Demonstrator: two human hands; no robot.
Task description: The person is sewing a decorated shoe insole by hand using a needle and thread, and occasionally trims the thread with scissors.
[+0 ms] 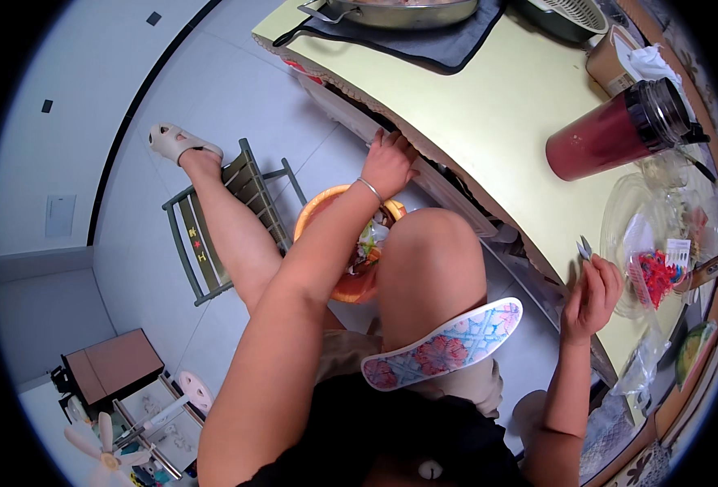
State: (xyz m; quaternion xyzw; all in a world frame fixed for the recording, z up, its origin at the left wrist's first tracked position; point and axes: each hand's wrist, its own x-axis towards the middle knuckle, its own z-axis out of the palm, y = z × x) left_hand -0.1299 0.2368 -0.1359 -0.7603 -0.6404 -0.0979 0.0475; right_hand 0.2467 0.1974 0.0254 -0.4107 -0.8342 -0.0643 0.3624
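Note:
My right hand is closed on a small pair of metal snips, whose pointed blades stick out past the fingertips over the table's near edge. Ahead of me, my left hand reaches past the orange-rimmed bin; its fingers are apart against the table's side, with nothing visible in them. Across my lap lies an insole stitched with pink flowers on a blue and white lattice. Close to the right hand, a clear plastic tray carries a bundle of red thread and a small white card.
A dark red tumbler stands on the pale yellow table. Farther back are a metal pan on a grey cloth and a dark basin with a strainer. A folding stool is at my left leg.

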